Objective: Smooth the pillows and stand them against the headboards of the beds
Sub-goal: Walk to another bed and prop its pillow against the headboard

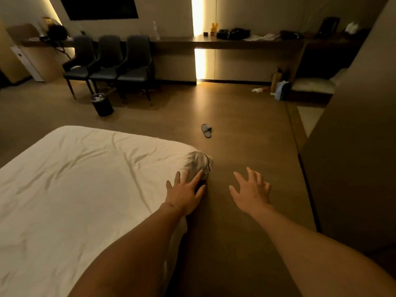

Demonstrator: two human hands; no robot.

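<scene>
A bed with a creased white sheet (75, 179) fills the lower left; its foot corner is at centre. My left hand (185, 192) reaches out over the right edge of the bed near that corner, fingers spread, holding nothing. My right hand (251, 191) hovers over the brown floor beside the bed, fingers apart and empty. No headboard shows. A white pillow-like cushion (312, 85) lies low at the far right, beside the wall.
A grey slipper (206, 130) lies on the floor beyond the bed corner. Three dark chairs (109, 65) and a black bin (102, 105) stand at the far left. A long shelf (214, 42) runs along the far wall. A dark wall panel (353, 146) is at my right.
</scene>
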